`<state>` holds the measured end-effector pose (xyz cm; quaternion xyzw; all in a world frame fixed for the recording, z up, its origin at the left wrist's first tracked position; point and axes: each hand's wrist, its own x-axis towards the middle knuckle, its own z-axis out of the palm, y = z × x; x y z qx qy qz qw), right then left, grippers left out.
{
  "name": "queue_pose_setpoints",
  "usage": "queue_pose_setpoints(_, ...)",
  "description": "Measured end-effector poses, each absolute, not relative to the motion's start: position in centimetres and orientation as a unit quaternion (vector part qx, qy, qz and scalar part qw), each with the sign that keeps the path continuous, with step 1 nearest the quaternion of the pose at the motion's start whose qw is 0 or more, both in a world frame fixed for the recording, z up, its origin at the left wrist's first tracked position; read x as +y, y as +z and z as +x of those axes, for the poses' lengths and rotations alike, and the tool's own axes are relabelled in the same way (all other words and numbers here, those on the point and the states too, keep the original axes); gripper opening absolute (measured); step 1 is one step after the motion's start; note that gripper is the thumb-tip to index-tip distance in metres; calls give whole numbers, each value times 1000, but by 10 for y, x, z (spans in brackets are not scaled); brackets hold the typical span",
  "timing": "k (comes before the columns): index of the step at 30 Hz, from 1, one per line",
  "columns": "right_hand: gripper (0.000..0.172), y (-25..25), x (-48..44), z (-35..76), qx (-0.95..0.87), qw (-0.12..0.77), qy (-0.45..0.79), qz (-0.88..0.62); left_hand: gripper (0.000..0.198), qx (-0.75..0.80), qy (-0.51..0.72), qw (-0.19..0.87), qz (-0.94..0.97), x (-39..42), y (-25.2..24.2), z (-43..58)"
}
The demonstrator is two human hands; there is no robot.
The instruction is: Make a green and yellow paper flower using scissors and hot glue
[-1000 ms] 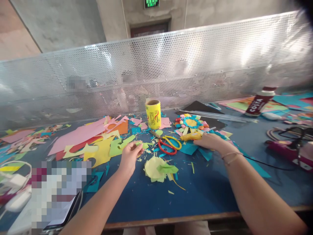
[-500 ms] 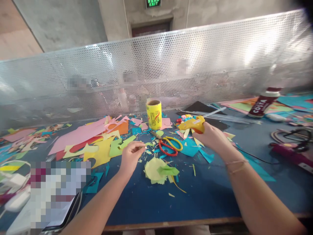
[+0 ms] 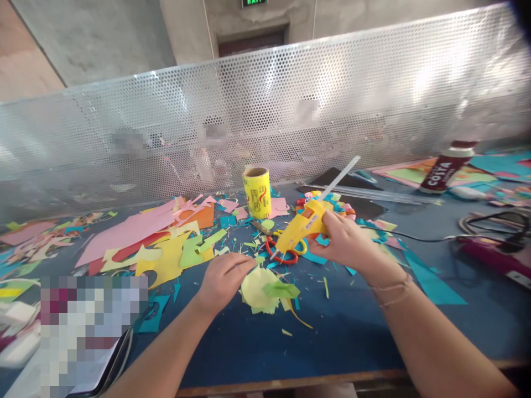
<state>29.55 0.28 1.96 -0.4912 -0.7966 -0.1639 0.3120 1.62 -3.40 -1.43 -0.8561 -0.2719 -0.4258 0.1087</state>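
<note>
My right hand (image 3: 346,237) is wrapped round a yellow hot glue gun (image 3: 301,226). A clear glue stick (image 3: 341,177) juts from its back, and its nozzle points down to the left, over the scissors. The scissors (image 3: 298,251), with red and yellow handles, lie partly hidden behind the gun. My left hand (image 3: 226,279) is closed, pinching a small light green paper piece (image 3: 259,260) at its fingertips, just left of the nozzle. Right below the fingertips lies a pale green round paper piece (image 3: 257,290) with a brighter green paper strip (image 3: 282,290) on it.
A yellow tape roll (image 3: 257,193) stands upright behind the scissors. Coloured paper sheets (image 3: 128,232) and scraps spread across the blue table (image 3: 232,354). A tablet-like device (image 3: 99,337) lies at left, a COSTA bottle (image 3: 448,168) at right. A perforated metal screen (image 3: 265,110) closes the back.
The glue gun has swung down and left, its nozzle now near my left fingertips and its glue stick tilted up. My left hand has moved slightly toward the round paper piece.
</note>
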Motion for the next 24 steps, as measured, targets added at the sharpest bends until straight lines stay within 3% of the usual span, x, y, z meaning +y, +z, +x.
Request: queue_pose_setpoints(24,13,19,3,296,-847,244,-160,-445,32,-240,-395,116,-879,-41,-12,17)
